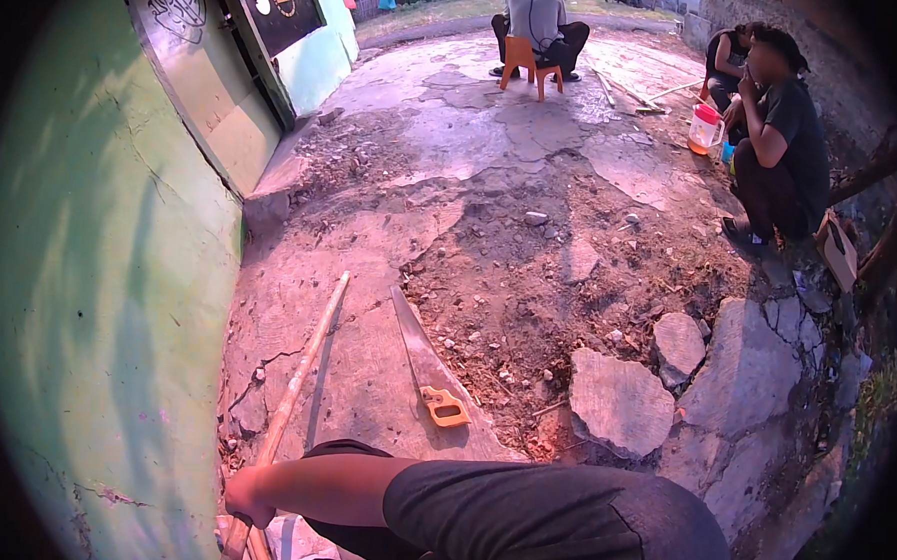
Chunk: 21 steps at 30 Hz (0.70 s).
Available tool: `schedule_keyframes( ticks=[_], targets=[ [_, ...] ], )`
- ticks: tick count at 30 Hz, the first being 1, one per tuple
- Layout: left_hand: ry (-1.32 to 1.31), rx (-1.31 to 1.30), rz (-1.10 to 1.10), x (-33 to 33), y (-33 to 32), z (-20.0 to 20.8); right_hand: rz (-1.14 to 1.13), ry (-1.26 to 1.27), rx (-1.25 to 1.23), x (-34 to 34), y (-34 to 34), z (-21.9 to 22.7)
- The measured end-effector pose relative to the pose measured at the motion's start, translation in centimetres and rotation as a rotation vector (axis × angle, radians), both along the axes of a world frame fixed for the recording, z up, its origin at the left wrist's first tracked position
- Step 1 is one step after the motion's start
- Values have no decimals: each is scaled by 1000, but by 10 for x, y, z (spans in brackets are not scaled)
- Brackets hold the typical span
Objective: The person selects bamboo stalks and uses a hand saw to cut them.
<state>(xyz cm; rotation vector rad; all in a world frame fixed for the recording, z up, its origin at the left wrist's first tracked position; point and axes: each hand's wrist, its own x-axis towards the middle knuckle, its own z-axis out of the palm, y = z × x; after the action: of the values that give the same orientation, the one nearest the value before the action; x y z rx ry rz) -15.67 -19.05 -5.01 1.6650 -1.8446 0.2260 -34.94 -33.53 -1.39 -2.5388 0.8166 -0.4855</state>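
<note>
My right arm, in a dark sleeve, reaches across the lower edge to the left. At its end my right hand (pixel 249 497) is closed around a long wooden pole (pixel 305 366), near the pole's close end. The pole slants away from me beside the green wall, its far end over the cracked concrete. Below the hand, part of a second piece of wood (pixel 261 549) shows. To the right of the pole lies a handsaw (pixel 413 344) with an orange handle, its blade pointing away from me. My left hand is out of view.
A green wall (pixel 109 265) with a door (pixel 212 80) runs along the left. Broken concrete slabs (pixel 621 403) and rubble lie at right. A person (pixel 536 24) sits on an orange chair (pixel 519 58); two people (pixel 790 135) are at far right by a red-lidded jug (pixel 705 129).
</note>
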Motion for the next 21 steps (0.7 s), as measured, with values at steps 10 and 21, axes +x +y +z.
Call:
schedule_keyframes(
  ticks=[10,21],
  targets=[
    [-117,-68,110,184,182,-26,37,94,75,1,13,10],
    [-109,576,529,206,74,12,211,208,223,9,10,23]
  ],
)
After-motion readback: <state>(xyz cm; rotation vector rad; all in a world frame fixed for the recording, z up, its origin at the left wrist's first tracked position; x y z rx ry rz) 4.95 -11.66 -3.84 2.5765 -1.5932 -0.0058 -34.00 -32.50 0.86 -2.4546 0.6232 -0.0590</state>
